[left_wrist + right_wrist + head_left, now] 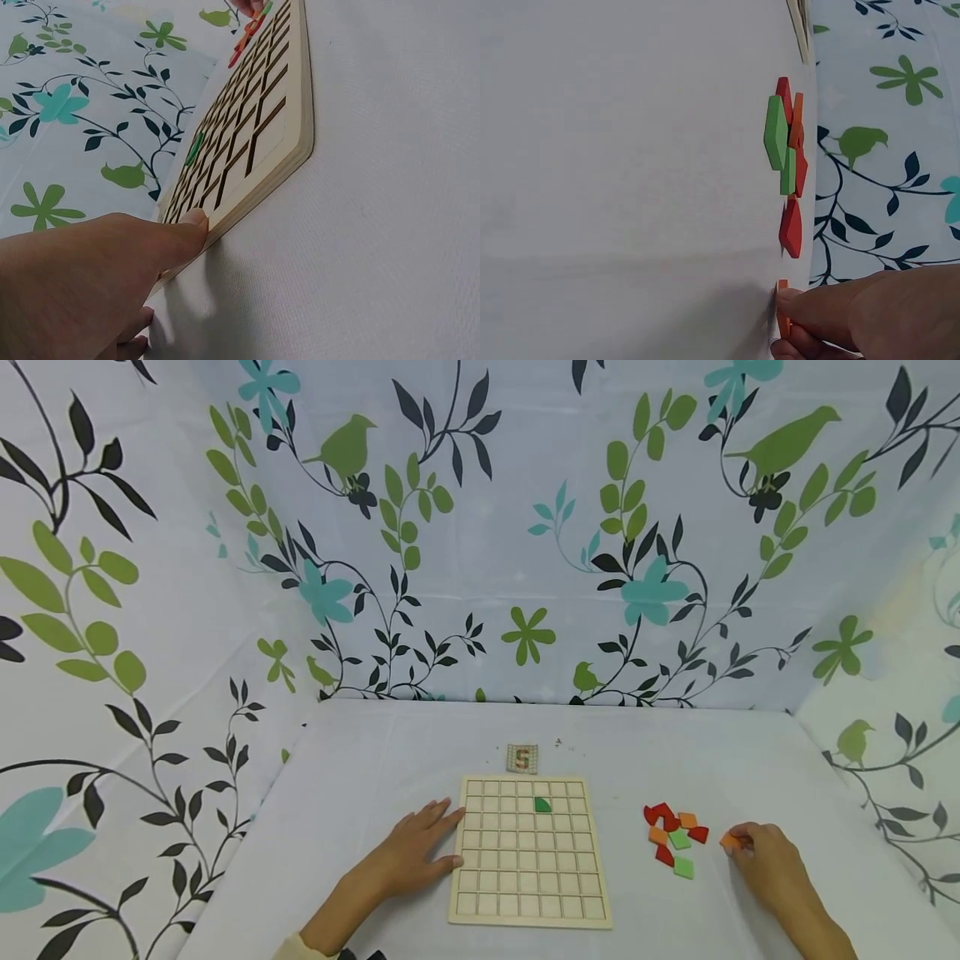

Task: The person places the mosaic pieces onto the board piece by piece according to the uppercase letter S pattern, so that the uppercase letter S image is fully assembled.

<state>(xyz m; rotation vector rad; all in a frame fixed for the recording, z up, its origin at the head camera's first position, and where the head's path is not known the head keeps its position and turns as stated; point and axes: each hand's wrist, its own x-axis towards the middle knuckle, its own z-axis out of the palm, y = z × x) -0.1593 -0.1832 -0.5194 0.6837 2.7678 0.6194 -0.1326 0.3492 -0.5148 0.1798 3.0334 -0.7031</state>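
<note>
My left hand [423, 852] rests along the left edge of a wooden grid board [456, 906], its thumb [191, 225] on the frame and its fingers spread. One green quarter-round tile [542, 805] lies in a cell near the board's top. To the right of the loose tiles, my right hand [768, 864] pinches an orange tile [729, 842] between thumb and fingers, close over the table. In the right wrist view, this orange tile [783, 285] stands on edge in the fingertips.
Several loose tiles lie in a cluster right of the board: red pieces [664, 855], orange squares [657, 835] and light green squares [683, 867]. A small patterned card marked with an S shape [522, 758] lies behind the board. Patterned cloth [465, 560] hangs around the white table [375, 752].
</note>
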